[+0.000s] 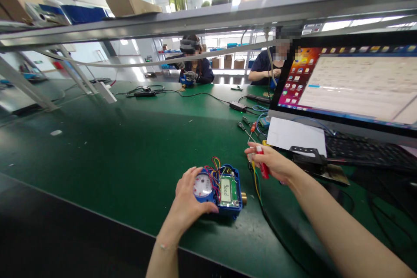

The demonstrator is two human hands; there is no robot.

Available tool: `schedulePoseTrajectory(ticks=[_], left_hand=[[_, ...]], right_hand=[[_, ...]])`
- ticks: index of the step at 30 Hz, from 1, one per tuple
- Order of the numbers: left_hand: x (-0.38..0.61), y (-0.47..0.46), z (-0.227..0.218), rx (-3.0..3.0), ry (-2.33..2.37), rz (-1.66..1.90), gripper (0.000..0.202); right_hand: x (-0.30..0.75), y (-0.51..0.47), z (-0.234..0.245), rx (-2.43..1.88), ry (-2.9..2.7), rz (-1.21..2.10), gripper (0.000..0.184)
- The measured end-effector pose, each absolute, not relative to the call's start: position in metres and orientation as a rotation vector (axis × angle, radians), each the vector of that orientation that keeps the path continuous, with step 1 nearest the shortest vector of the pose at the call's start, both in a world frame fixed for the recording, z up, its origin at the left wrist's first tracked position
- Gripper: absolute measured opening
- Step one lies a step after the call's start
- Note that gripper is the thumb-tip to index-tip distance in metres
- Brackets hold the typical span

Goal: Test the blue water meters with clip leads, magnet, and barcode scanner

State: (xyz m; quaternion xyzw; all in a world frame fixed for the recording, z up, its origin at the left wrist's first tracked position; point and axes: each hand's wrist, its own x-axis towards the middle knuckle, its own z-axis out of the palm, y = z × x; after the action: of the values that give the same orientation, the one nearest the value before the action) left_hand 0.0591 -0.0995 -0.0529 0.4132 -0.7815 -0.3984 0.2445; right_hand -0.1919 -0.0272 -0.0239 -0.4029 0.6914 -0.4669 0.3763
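A blue water-meter unit (pixel 228 195) lies on the green table (pixel 130 156) in front of me, with a round dial, a small screen reading "good" and loose coloured wires on top. My left hand (pixel 188 202) grips its left side at the dial. My right hand (pixel 272 161) hovers just right of the meter, fingers closed on a red-handled tool (pixel 262 165). Thin yellow and green wires hang below that hand.
A monitor (pixel 352 82) and black keyboard (pixel 368 152) stand at the right, with white paper (pixel 296 135) and a black clip in front. Screwdrivers, cables and an adapter (pixel 238 106) lie behind. Two seated people work across the table. A shelf beam runs overhead.
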Motion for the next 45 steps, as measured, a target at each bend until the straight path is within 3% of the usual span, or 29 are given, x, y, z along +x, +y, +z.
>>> schedulePoseTrajectory(ticks=[3,7,11,16,22,28,34,40,45], left_hand=[[0.07,-0.112,-0.062,0.971,-1.923,-1.581,0.097],[0.071,-0.105,-0.073,0.922,-1.846,-1.543,0.088],[0.069,-0.083,-0.084,0.762,-2.084,-1.145,0.079],[0.052,-0.053,-0.094,0.539,-2.279,-0.731,0.071],[0.033,-0.03,-0.104,0.477,-2.206,-0.52,0.068],[0.033,-0.027,-0.108,0.464,-2.171,-0.568,0.07],[0.024,-0.022,-0.075,0.808,-1.985,-1.035,0.022],[0.001,-0.02,-0.062,1.002,-1.923,-0.897,0.027],[0.005,-0.026,-0.067,0.963,-1.903,-1.0,0.026]], right_hand=[[-0.195,0.013,-0.07,-1.093,2.157,-1.148,0.04],[-0.185,0.06,-0.115,-1.176,2.292,-1.207,0.036],[-0.163,0.087,-0.091,-0.875,2.149,-1.302,0.041],[-0.118,0.107,-0.032,-0.43,1.452,-1.402,0.053],[-0.084,0.12,-0.051,-0.028,1.044,-1.204,0.065],[-0.079,0.104,-0.064,0.063,0.992,-1.143,0.064],[-0.083,0.088,-0.058,0.107,0.933,-1.144,0.059],[-0.08,0.084,-0.061,0.116,0.867,-1.159,0.059],[-0.079,0.08,-0.06,0.125,0.835,-1.166,0.058]])
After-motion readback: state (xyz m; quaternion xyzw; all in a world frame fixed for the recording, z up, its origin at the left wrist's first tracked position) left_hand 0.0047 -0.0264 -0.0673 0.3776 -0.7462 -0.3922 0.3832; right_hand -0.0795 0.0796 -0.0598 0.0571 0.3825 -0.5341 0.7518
